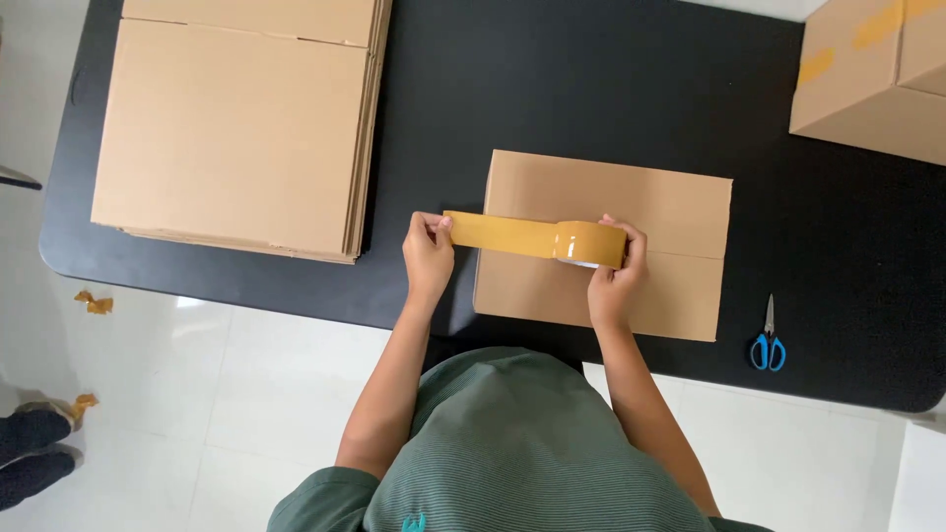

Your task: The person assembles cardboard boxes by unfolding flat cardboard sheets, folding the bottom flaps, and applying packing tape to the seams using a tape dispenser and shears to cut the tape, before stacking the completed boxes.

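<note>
Near the front edge of the black tabletop [591, 89], a roll of tan packing tape [589, 243] sits on top of a closed cardboard box [631, 202], over the seam between its flaps. The right hand [616, 276] grips the roll, its fingers [636, 241] curled around the far side and closed on it. A drawn-out strip of tape [498, 233] runs left from the roll past the box's left edge, where the left hand [429, 256] pinches its free end, fingers [422, 222] pressed together on the tape. Whether the box holds anything cannot be told, since its flaps are shut. Left of it, further back, lies a stack of flattened cardboard boxes [236, 118]. At the far right corner stands another taped box [872, 74]. Blue-handled scissors [769, 340] lie right of the middle box, well apart from the hands. Scraps of tape [96, 302] lie on the white floor at left.
</note>
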